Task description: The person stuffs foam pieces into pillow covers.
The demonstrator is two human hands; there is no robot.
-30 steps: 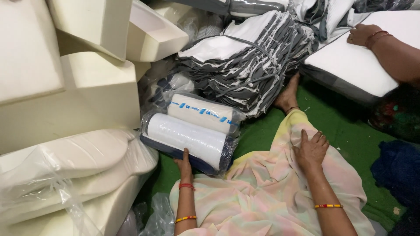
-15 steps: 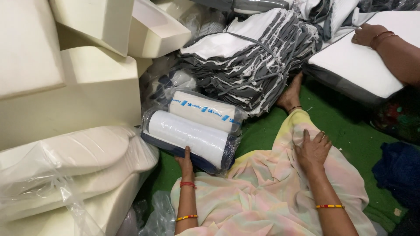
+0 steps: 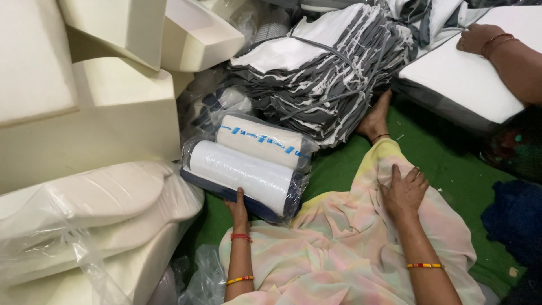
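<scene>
Left hand (image 3: 238, 208) presses flat, fingers together, against the near edge of a plastic-wrapped roll pack (image 3: 244, 172), gripping nothing. Right hand (image 3: 402, 191) lies spread wide and empty on the pastel fabric (image 3: 344, 248) over the lap. That pack sits at ten o'clock from the left hand, on the green floor (image 3: 446, 164). At twelve o'clock lies a stack of grey and white covers (image 3: 322, 73); at nine, cream foam blocks (image 3: 84, 118). At two o'clock, another person's hand (image 3: 480, 38) rests on a white cushion (image 3: 468, 79).
</scene>
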